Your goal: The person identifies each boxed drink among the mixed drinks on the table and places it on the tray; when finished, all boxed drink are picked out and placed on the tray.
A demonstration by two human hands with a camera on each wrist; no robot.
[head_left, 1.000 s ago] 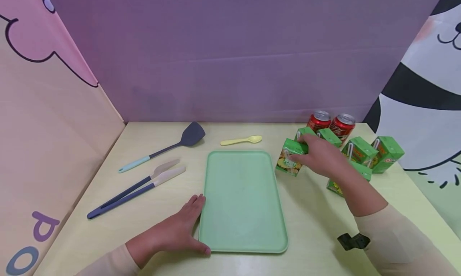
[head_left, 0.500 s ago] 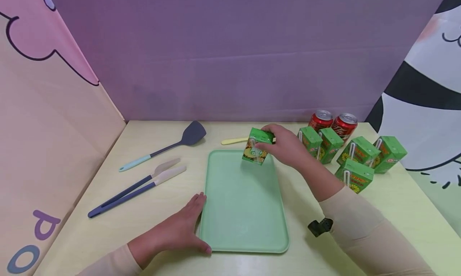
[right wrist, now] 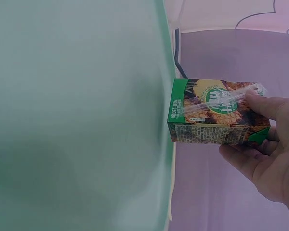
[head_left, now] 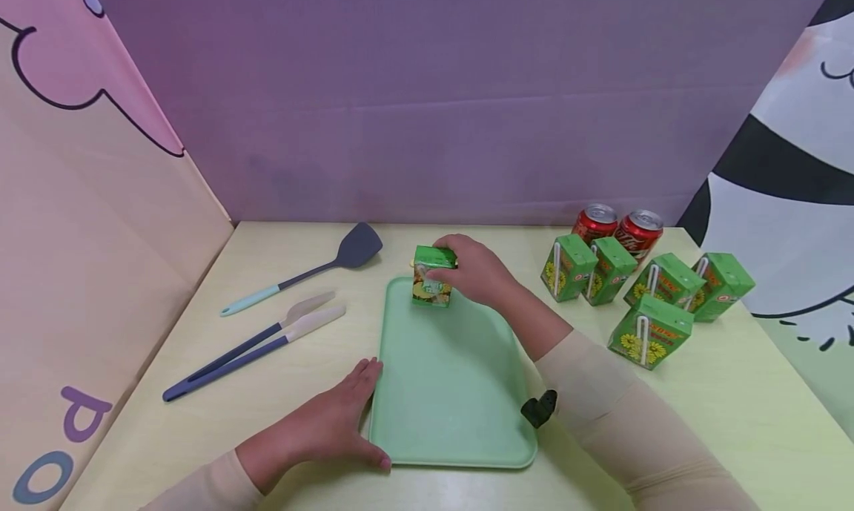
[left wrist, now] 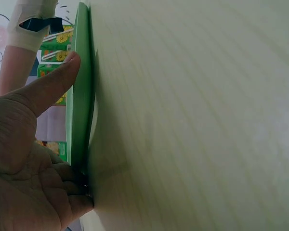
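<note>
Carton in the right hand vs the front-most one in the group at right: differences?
Print: the held carton shows pineapples; the front-most carton shows yellow flowers.
Support: the right hand grips the held carton at the far end of the tray; the front-most carton sits on the table, untouched.
Shared: both are boxy, with a green top and a straw on one side.

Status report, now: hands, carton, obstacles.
Right hand gripping juice carton at far end of tray, contact unclear. Left hand touching tray's left edge. No obstacle visible.
</note>
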